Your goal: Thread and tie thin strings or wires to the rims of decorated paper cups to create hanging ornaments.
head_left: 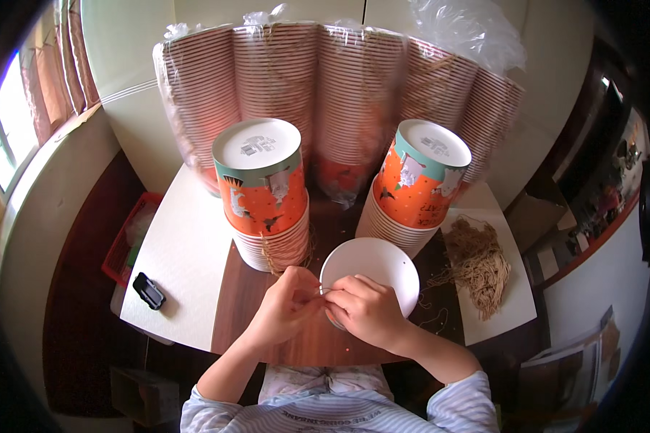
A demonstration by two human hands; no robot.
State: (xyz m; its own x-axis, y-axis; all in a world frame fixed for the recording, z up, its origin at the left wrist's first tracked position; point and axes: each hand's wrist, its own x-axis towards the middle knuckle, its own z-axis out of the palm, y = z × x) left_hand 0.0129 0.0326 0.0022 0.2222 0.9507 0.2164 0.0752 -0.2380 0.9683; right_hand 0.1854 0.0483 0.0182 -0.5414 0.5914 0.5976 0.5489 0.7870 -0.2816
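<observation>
A paper bucket (386, 267) with a white inside lies with its open mouth facing up toward me, at the table's near middle. My left hand (287, 307) is at the left of its rim, thumb and fingertips pinched together. Over the near rim, my right hand (368, 307) has its fingers curled, their tips close to the left ones. A thin strand, apparently cord, shows between the two hands at the rim; the fingers cover most of it. The bucket's outer side is mostly hidden.
Two upside-down stacks of orange printed buckets, one left (267, 198) and one right (415, 187), stand beyond my hands. Tall plastic-wrapped stacks (276, 86) line the back. Tangled tan cord (480, 267) lies at right, a small black case (149, 291) at left. A red basket (125, 242) sits beside the table.
</observation>
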